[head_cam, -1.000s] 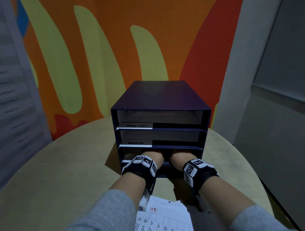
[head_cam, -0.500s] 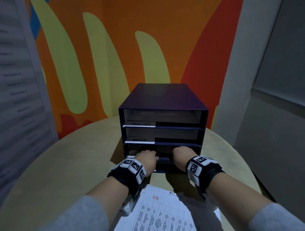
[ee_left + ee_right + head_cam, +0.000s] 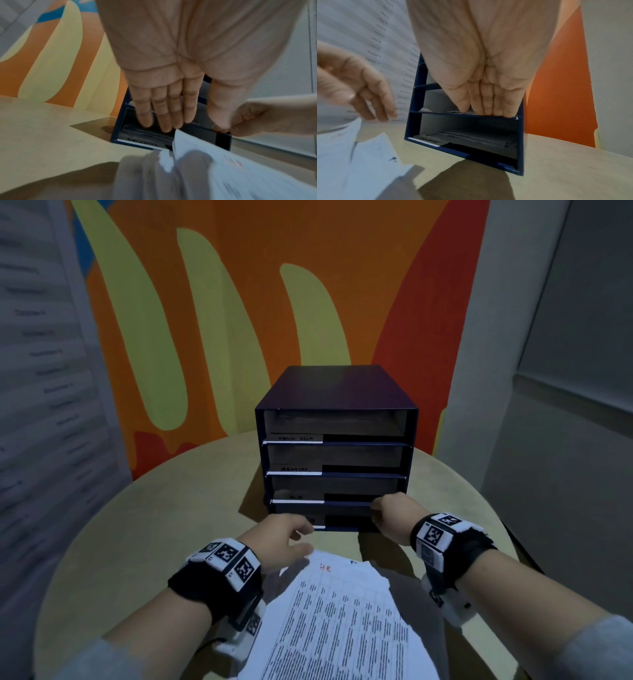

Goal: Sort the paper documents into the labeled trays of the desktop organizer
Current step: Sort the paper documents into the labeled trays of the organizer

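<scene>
A dark blue desktop organizer (image 3: 335, 392) with several stacked trays and white label strips stands at the back of the round table. My left hand (image 3: 294, 539) hovers open in front of the bottom tray, fingers straight (image 3: 164, 121), just above the top edge of a stack of printed sheets (image 3: 335, 611) headed "HR" in red. My right hand (image 3: 376, 508) is open, its straight fingertips (image 3: 484, 111) resting on the front edge of the shelf above the bottom tray. Loose papers (image 3: 471, 136) lie inside that bottom tray. Neither hand holds a sheet.
The beige table (image 3: 154, 525) curves away on both sides of the organizer. An orange and yellow painted wall (image 3: 239, 320) rises right behind it. A white printed board (image 3: 41, 371) stands at the left, a grey wall (image 3: 565, 440) at the right.
Both hands have come back out of the lower trays. The left has drawn back over the paper stack; the right now stays at the shelf edge. The view has pulled back.
</scene>
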### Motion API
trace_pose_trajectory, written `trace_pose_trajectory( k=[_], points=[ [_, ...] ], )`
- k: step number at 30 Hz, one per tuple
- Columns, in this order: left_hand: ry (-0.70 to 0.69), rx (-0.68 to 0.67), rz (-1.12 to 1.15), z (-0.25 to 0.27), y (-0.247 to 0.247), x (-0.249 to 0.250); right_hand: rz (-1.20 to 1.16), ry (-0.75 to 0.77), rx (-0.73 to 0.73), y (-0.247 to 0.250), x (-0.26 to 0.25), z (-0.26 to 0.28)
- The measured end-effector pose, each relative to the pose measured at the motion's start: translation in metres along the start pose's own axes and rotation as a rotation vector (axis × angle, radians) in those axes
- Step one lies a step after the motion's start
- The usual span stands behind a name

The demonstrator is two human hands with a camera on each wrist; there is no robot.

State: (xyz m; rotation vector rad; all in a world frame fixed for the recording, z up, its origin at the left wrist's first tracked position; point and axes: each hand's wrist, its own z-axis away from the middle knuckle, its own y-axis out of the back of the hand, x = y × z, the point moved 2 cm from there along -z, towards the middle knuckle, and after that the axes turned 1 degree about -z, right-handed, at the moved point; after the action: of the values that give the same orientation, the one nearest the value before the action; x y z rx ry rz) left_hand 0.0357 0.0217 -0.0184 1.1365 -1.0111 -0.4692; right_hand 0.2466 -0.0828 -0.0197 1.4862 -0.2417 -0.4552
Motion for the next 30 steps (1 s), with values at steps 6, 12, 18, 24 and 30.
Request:
trace_pose_trajectory(
  k=[6, 12, 18, 24, 30],
  points=[
    [0.013, -0.063, -0.161, 0.019, -0.023, 0.000, -0.121, 0.006, -0.033, -0.001, -0.001, 0.033],
    [0.024, -0.012, -0.146, 0.024, -0.035, 0.004, -0.226, 0.058, -0.111, -0.015, -0.005, 0.061],
    [0.063, -0.062, -0.195, 0.022, -0.039, 0.010, -0.105, 0.120, -0.249, -0.030, -0.016, 0.074],
    [0.129, -0.081, -0.110, 0.026, -0.038, 0.004, -0.059, 0.129, -0.194, -0.036, -0.017, 0.080],
    [0.130, -0.067, 0.045, 0.034, -0.033, -0.006, -0.136, 0.094, -0.159, -0.037, -0.013, 0.084]
  ],
)
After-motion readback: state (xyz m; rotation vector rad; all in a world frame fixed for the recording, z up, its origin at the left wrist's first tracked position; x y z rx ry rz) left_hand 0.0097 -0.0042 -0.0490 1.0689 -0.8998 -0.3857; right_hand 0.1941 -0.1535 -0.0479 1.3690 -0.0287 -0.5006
